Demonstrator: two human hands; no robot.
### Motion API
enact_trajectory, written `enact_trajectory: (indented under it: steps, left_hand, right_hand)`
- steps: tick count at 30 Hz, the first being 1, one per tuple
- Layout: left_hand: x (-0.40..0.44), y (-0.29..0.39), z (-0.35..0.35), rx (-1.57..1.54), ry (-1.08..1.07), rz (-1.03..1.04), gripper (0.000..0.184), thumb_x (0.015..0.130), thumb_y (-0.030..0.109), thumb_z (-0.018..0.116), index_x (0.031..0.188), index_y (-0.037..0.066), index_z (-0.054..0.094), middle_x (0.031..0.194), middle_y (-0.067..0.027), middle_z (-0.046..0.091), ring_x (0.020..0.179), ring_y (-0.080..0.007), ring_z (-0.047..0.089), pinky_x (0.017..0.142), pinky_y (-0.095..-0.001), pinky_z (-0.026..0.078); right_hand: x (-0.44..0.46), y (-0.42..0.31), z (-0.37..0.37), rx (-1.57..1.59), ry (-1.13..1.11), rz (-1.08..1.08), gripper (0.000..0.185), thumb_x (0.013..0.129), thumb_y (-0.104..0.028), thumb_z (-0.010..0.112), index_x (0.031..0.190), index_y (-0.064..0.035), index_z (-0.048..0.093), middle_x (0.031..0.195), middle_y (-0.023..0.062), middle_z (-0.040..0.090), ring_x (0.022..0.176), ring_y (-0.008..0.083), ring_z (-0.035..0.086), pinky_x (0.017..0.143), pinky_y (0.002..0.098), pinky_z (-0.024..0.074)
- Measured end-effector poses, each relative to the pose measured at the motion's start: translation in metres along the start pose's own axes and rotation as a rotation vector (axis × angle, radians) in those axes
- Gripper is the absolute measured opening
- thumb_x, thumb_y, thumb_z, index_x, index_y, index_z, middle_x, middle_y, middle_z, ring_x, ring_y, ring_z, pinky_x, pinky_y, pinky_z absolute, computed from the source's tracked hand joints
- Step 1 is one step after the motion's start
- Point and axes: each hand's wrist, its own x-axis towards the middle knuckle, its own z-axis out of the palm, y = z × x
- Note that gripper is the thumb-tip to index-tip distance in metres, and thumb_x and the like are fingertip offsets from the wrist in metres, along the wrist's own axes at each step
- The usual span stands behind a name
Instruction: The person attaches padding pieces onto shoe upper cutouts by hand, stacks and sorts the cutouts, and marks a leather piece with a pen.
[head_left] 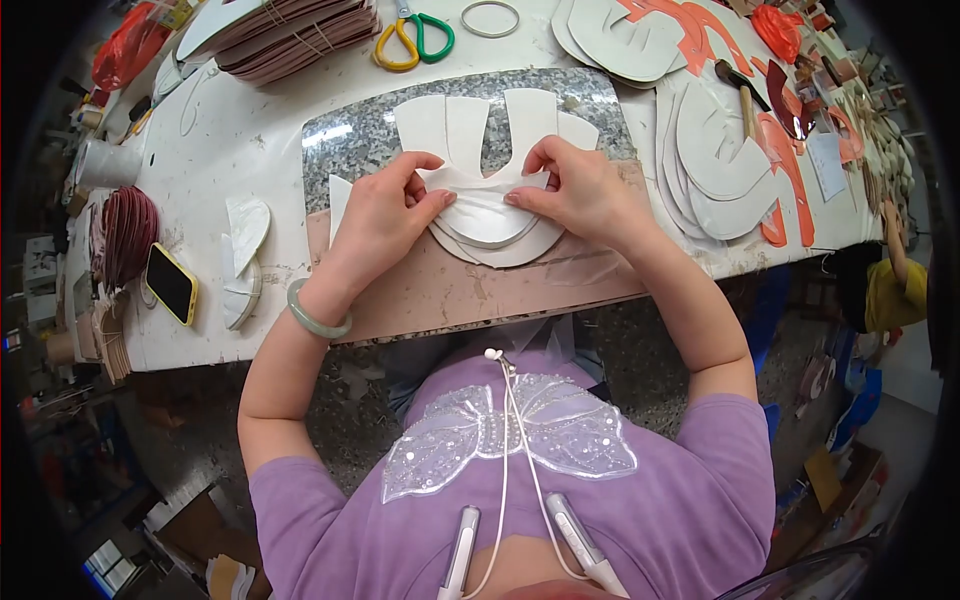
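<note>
My left hand (392,200) pinches the left end of a thin white curved piece (488,215), thumb against fingers. The right end of that piece is between the thumb and fingers of my right hand (580,190). Creases run across the piece between my two hands. It lies over a stack of white U-shaped cut pieces (530,125) that look like shoe uppers, with their legs pointing away from me. Under the stack is a speckled stone slab (350,130), with a pinkish-brown board (430,305) along the near side.
Scissors (415,40) with yellow and green handles and a metal ring (490,18) lie beyond the slab. More white pieces (720,150) and a hammer (745,100) are right. A phone (171,285) and white scraps (240,265) lie left. Another person (895,285) is far right.
</note>
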Motion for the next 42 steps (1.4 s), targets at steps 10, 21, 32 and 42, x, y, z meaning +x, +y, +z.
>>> enact_trajectory:
  steps: [10, 21, 32, 42]
  left_hand:
    - [-0.044, 0.010, 0.020, 0.676, 0.004, 0.714, 0.044, 0.084, 0.023, 0.071, 0.122, 0.003, 0.061, 0.127, -0.0122, 0.059, 0.109, -0.0209, 0.058, 0.092, -0.0338, 0.046]
    - [-0.014, 0.002, -0.018, 0.502, -0.133, 0.436, 0.041, 0.090, 0.036, 0.062, 0.116, 0.005, 0.066, 0.126, -0.0078, 0.062, 0.131, -0.0237, 0.048, 0.113, -0.0465, 0.030]
    - [-0.023, -0.005, -0.024, 0.900, 0.111, 0.665, 0.029, 0.087, 0.026, 0.067, 0.108, 0.006, 0.068, 0.121, -0.0026, 0.064, 0.131, -0.0240, 0.047, 0.104, -0.0354, 0.043]
    - [0.008, -0.013, -0.018, 0.355, -0.146, 0.485, 0.064, 0.072, 0.022, 0.081, 0.130, 0.006, 0.056, 0.128, -0.0082, 0.060, 0.125, -0.0260, 0.049, 0.104, -0.0355, 0.043]
  right_hand:
    - [-0.031, 0.025, 0.016, -0.189, 0.136, -0.765, 0.016, 0.083, -0.014, 0.072, 0.098, -0.0089, 0.067, 0.093, 0.0067, 0.063, 0.086, 0.0189, 0.060, 0.080, 0.0313, 0.0488]
    - [0.013, 0.005, -0.010, -0.131, -0.145, -0.219, 0.027, 0.085, -0.017, 0.072, 0.111, -0.0137, 0.070, 0.139, 0.0040, 0.056, 0.127, 0.0200, 0.053, 0.101, 0.0375, 0.0429]
    - [-0.013, 0.018, 0.012, -0.562, 0.109, -0.918, 0.023, 0.090, -0.029, 0.064, 0.103, -0.0103, 0.069, 0.129, 0.0006, 0.060, 0.106, 0.0163, 0.059, 0.098, 0.0350, 0.0415]
    - [0.014, 0.002, 0.018, -0.211, -0.027, -0.735, 0.014, 0.086, -0.015, 0.069, 0.096, -0.0057, 0.067, 0.113, 0.0048, 0.060, 0.092, 0.0200, 0.059, 0.083, 0.0307, 0.0472]
